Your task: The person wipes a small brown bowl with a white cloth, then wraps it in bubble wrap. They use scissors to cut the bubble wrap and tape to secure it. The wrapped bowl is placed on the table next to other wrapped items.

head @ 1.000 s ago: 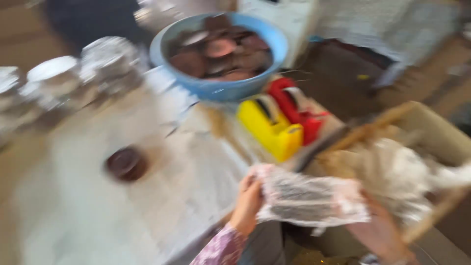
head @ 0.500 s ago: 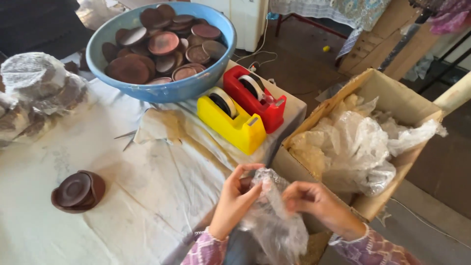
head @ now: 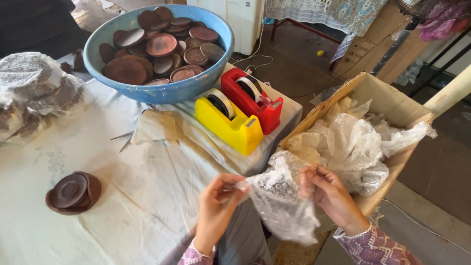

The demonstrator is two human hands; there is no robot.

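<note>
Yellow tape dispenser (head: 229,120), cardboard box (head: 387,100) flanking hand-held bubble wrap (head: 282,201)

An open brown cardboard box (head: 392,105) stands at the worktop's right edge, full of crumpled clear plastic wrap (head: 353,142). At far left on the worktop lie bundles wrapped in clear plastic film (head: 34,93), lumpy and greyish.

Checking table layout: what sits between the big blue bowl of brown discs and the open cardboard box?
Head view: two tape dispensers, the yellow plastic one and the red plastic one, side by side.
</note>
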